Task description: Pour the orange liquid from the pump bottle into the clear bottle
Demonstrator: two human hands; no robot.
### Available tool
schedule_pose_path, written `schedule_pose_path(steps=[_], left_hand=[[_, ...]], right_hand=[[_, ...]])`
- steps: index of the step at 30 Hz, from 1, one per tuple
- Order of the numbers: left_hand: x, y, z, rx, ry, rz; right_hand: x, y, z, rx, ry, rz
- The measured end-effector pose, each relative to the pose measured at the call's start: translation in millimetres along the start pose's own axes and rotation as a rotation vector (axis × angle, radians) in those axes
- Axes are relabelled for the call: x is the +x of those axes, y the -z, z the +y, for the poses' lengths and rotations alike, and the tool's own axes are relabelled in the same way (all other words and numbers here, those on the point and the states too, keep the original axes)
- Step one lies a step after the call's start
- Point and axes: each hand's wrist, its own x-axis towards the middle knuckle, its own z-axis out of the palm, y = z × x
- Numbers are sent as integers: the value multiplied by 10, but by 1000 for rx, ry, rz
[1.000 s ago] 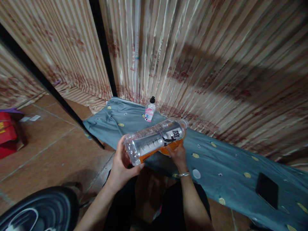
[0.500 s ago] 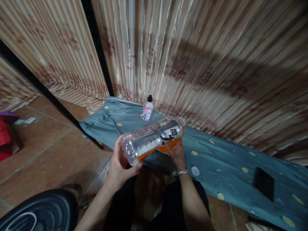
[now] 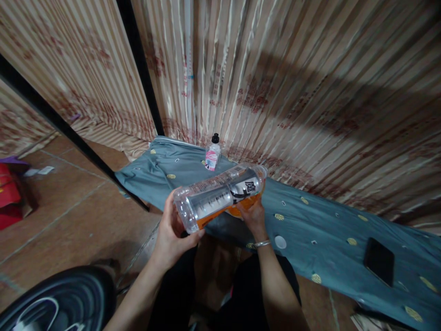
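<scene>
A large clear plastic bottle (image 3: 213,202) with a silver, black and orange label lies tilted sideways between my hands, above the cloth. My left hand (image 3: 174,232) is closed around its base end, thumb along the lower edge. Near the neck end, my right hand (image 3: 253,214) grips the bottle from below, its fingers partly hidden behind it. The neck points to the upper right; whether it wears a cap, I cannot tell. Just beyond the large bottle stands a small clear bottle (image 3: 212,156) with a black cap and pink-and-white label.
A teal patterned cloth (image 3: 310,230) covers a narrow surface against a striped curtain (image 3: 241,82). On it rest a white disc (image 3: 280,242) and a black phone (image 3: 379,261). Black poles (image 3: 139,59) stand at left. A dark round ridged object (image 3: 82,294) sits lower left, a red box (image 3: 10,193) beyond.
The view has shifted slightly. Both hands keep their hold on the large bottle, whose tilt looks almost the same.
</scene>
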Motion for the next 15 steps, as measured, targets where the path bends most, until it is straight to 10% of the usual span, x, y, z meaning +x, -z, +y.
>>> schedule_pose_path(steps=[15], left_hand=[[53,-4,185,-8,91,-56]], right_hand=[[13,-1,9,8,-13,5]])
